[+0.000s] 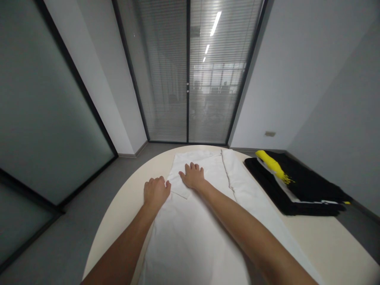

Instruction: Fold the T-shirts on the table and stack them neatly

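Observation:
A white garment [190, 229] is spread lengthwise over the round table, with part of it folded over along its right side. At its far left edge, my left hand [156, 190] is closed, with the fingers curled and the thumb at the fabric's edge. My right hand [193, 176] lies flat on the upper part of the cloth, fingers spread, pressing on the folded piece. Just below the hands, a hem line crosses the cloth. My right forearm covers some of the middle of the garment.
The pale table [118, 221] has a curved edge. On its right stands a stack of folded black clothes [308, 178] with a yellow fringed cloth [271, 163] on top. Beyond the table are glass doors with blinds [169, 79]; a frosted panel [44, 103] is at left.

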A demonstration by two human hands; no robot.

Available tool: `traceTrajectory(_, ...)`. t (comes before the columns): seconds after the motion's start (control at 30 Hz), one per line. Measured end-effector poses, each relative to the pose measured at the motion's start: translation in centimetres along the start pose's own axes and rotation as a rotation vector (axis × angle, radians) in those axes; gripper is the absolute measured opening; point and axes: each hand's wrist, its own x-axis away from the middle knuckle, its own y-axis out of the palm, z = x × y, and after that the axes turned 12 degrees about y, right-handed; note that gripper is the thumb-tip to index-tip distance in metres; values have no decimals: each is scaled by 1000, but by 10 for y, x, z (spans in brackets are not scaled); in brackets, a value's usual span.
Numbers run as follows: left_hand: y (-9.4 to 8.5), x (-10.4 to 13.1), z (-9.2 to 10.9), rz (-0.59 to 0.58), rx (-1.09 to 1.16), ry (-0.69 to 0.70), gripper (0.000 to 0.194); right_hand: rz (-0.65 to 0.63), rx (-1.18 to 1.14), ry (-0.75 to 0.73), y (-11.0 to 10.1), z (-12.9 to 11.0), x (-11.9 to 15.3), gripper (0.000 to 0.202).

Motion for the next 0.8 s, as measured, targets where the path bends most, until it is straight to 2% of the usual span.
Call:
traceTrajectory(0.07,-2,2,0,-19,2,-4,40,-90,-3,-3,3,-2,6,72)
traceTrajectory(0.23,-3,6,0,-39,104,-23,34,-96,-51,-81,-2,4,24,69)
traceTrajectory(0.33,1,7,0,0,257,-67,29,-150,-50,-148,0,9,36,69)
traceTrajectory(0.43,11,7,0,99,517,-89,19,-80,-105,-171,1,12,41,62)
traceTrajectory(0.53,18,7,2,227,803,-65,16,0,-238,-148,-2,14,40,47)
traceTrajectory(0.63,17,10,8,276,981,-14,23,24,-465,-108,-7,16,34,37)
traceTrajectory(0.8,4,18,30,202,1136,62,26,-160,-850,-11,-14,20,20,44)
